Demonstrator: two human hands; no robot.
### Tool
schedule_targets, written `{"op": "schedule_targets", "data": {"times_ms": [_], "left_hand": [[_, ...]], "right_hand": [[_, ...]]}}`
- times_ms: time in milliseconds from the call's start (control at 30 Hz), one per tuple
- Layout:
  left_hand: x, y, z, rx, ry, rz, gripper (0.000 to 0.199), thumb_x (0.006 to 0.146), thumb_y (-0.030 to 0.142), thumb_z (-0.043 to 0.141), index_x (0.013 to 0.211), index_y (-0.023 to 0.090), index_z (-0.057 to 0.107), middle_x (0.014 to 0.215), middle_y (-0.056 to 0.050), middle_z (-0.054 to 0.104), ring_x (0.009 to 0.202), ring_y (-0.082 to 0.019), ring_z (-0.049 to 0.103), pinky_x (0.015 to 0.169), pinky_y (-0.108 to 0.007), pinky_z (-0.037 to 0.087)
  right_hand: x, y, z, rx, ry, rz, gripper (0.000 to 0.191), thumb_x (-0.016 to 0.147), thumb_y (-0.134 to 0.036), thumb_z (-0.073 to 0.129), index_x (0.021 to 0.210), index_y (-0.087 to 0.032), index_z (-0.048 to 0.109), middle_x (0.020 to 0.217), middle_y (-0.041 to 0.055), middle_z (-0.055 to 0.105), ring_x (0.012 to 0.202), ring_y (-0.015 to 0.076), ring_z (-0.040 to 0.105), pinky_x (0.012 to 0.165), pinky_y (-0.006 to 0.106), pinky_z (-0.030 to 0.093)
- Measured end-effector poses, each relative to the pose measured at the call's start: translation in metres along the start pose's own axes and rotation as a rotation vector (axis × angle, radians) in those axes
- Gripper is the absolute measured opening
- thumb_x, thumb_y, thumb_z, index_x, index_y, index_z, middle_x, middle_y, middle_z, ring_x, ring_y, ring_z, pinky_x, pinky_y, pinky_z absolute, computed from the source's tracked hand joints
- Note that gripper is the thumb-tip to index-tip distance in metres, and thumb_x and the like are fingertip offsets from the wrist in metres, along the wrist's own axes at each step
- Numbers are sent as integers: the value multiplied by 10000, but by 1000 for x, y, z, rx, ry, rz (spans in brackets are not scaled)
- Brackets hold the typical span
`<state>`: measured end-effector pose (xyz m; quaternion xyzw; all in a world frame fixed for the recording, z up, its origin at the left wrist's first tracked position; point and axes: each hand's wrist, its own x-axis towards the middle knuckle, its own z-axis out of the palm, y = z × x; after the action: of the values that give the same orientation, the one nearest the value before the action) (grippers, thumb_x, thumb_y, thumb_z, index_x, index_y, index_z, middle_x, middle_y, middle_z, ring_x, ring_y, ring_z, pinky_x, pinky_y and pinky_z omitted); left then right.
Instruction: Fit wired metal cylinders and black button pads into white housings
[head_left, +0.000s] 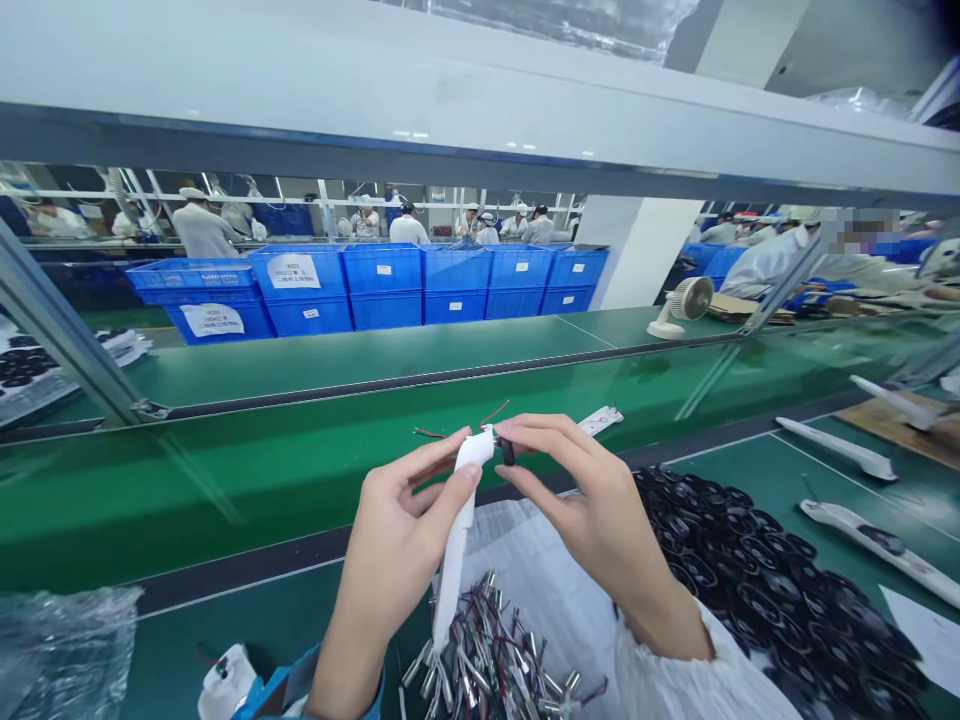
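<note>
In the middle of the head view, my left hand [409, 535] is closed around a long white plastic housing [450, 560], its bent end up and its narrow end pointing down. Thin dark red wires stick out near the bent top. My right hand [592, 490] pinches a small black disc-shaped part [508, 452] against that end; whether it is seated there I cannot tell. Below the hands lies a pile of small silver motors [480, 660] with wires. To the right, many black round parts [720, 560] are heaped together.
White housings [885, 540] lie on the green bench at right, and another [600, 420] is on the green conveyor belt [300, 480]. A metal frame post [67, 320] rises at left under an overhead shelf [450, 110]. Plastic bags [67, 650] sit lower left. Co-workers and blue bins [382, 285] stand beyond.
</note>
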<state>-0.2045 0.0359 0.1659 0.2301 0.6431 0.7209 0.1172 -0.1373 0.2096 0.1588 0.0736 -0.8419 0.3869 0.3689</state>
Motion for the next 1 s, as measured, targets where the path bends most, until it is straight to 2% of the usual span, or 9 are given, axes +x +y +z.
{"op": "schedule_targets", "data": {"times_ms": [100,267,500,700,833,1000], "left_hand": [[0,0,0,-5,-3,-9,293,886,364,785,1163,272,809,1230,-41,764,1180,-256,706,900,-263,647],[1,0,0,-8,-13,-2,281,889,365,778,1147,262,815,1216,-43,769,1157,-253,714,883,-257,649],[-1,1,1,12,-8,2,305,896,370,771,1183,270,800,1197,-27,775,1193,-239,698,925,-253,637],[-3,2,1,63,-11,-10,324,891,378,761,1196,277,796,1223,-31,763,1172,-249,707,927,-289,644],[-3,0,-1,91,-64,21,317,913,335,732,1227,311,775,1282,-18,735,1165,-240,706,955,-319,633],[-2,-2,-5,129,-182,208,250,936,209,681,1133,337,765,1278,10,706,1252,-204,640,1033,-297,568]], "right_hand": [[-2,3,-1,92,-8,89,256,956,-232,710,1209,-273,695,1168,57,714,836,178,728,836,375,626],[-2,7,0,114,-36,104,277,954,-200,709,1215,-292,704,1186,41,705,904,183,731,847,357,597],[-3,8,0,139,-42,154,269,936,-216,728,1192,-293,700,1173,34,698,873,170,734,806,317,597],[-3,6,-1,146,-73,166,269,930,-257,731,1197,-296,724,1171,39,721,899,180,731,835,327,599],[-3,3,-1,266,-66,343,298,882,-364,791,1156,-269,724,1130,44,739,890,182,729,813,304,606],[-1,2,-4,519,-148,524,340,851,-487,817,1053,-235,712,1010,38,759,863,172,722,811,278,598]]}}
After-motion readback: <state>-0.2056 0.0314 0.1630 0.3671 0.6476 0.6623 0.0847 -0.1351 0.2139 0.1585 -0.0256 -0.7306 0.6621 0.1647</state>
